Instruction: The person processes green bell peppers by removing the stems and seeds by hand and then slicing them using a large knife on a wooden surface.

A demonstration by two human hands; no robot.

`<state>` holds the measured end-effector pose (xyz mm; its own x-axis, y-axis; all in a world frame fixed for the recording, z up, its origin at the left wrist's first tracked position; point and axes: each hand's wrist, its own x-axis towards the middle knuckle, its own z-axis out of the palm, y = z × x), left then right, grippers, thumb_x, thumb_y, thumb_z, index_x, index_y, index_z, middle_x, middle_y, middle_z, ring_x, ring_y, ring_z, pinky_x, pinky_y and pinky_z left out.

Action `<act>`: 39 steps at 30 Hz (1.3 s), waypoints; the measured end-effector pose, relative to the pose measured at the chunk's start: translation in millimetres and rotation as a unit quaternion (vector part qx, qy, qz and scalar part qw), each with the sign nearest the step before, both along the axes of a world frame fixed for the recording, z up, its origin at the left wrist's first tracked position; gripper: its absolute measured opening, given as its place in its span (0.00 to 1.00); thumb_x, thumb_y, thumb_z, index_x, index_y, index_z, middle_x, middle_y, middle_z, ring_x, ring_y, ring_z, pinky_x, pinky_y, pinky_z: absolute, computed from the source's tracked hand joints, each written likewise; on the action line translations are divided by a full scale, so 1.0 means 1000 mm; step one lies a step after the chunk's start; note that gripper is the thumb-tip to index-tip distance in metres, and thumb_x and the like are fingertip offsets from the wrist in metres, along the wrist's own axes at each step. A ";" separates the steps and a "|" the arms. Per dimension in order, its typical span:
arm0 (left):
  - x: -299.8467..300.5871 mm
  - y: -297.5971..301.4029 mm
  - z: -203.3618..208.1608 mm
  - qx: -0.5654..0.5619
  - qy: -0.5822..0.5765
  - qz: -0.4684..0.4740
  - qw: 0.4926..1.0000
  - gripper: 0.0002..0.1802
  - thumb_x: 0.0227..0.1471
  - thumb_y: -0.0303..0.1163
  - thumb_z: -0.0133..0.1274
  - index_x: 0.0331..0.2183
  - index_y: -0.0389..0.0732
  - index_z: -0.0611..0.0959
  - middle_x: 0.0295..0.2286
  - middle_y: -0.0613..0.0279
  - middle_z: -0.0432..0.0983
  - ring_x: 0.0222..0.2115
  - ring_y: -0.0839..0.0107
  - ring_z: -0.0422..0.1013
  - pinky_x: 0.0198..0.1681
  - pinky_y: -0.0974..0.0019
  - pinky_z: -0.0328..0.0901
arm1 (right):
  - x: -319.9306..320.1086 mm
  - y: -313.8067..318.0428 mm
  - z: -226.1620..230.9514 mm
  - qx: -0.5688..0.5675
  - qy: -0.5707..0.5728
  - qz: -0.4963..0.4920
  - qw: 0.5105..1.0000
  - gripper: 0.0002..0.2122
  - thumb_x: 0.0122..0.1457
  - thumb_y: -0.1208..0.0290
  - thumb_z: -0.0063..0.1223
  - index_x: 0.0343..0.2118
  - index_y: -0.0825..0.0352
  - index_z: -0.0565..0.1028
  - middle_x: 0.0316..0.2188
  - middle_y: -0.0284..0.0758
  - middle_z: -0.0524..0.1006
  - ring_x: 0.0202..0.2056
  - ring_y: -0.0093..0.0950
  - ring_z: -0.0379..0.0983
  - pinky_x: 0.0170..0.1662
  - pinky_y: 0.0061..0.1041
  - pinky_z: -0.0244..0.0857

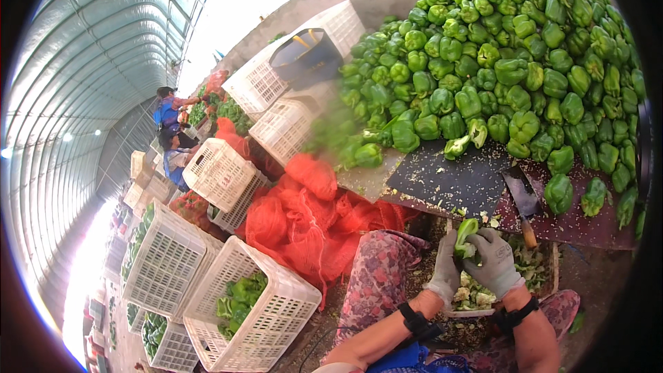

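Note:
Both my hands wear grey gloves and meet at the near edge of the work table (444,186). My left hand (445,268) is closed on one side of a green bell pepper (467,235). From the other side my right hand (492,260) closes on the same pepper, its fingers bent over it. The pepper seems cut open, though the gloves hide part of it. Below the hands sits a light crate (555,271) with pepper cores and scraps in it. A broad-bladed knife (521,195) lies on the table, its wooden handle toward me.
A big heap of green bell peppers (511,72) covers the table's far side. Seeds dot a dark board (449,176). Red mesh sacks (297,217) and a white crate of peppers (266,321) stand at my left. Two people (169,114) are farther off.

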<state>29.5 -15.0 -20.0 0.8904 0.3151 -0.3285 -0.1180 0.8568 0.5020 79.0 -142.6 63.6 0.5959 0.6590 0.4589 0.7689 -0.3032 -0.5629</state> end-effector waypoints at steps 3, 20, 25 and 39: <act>-0.002 0.007 0.017 0.031 -0.031 -0.032 0.999 0.25 0.61 0.47 0.47 0.53 0.43 0.72 0.44 0.64 0.72 0.45 0.73 0.69 0.51 0.67 0.64 | 0.005 -0.008 0.010 0.017 0.018 0.035 0.999 0.21 0.42 0.68 0.64 0.42 0.62 0.73 0.36 0.40 0.71 0.36 0.40 0.72 0.38 0.35 0.69; -0.013 0.013 0.031 0.107 0.088 -0.100 0.985 0.16 0.56 0.37 0.54 0.45 0.41 0.76 0.36 0.65 0.75 0.36 0.74 0.73 0.38 0.68 0.69 | -0.002 -0.005 -0.005 -0.128 0.149 0.128 0.972 0.19 0.46 0.62 0.65 0.42 0.62 0.75 0.39 0.41 0.73 0.41 0.42 0.71 0.42 0.36 0.68; -0.011 0.013 0.018 0.111 0.065 -0.087 0.988 0.16 0.55 0.37 0.55 0.44 0.42 0.76 0.35 0.66 0.74 0.36 0.76 0.71 0.40 0.70 0.67 | -0.003 -0.008 -0.005 -0.078 0.199 0.153 0.965 0.19 0.45 0.66 0.65 0.40 0.64 0.75 0.37 0.42 0.74 0.40 0.42 0.72 0.41 0.36 0.68; -0.012 0.021 0.017 -0.017 0.076 -0.021 0.997 0.14 0.54 0.40 0.53 0.39 0.43 0.78 0.37 0.60 0.76 0.40 0.64 0.73 0.46 0.58 0.68 | 0.006 -0.005 -0.023 -0.103 0.051 -0.169 0.979 0.12 0.53 0.68 0.55 0.40 0.64 0.71 0.36 0.42 0.71 0.36 0.42 0.72 0.37 0.38 0.67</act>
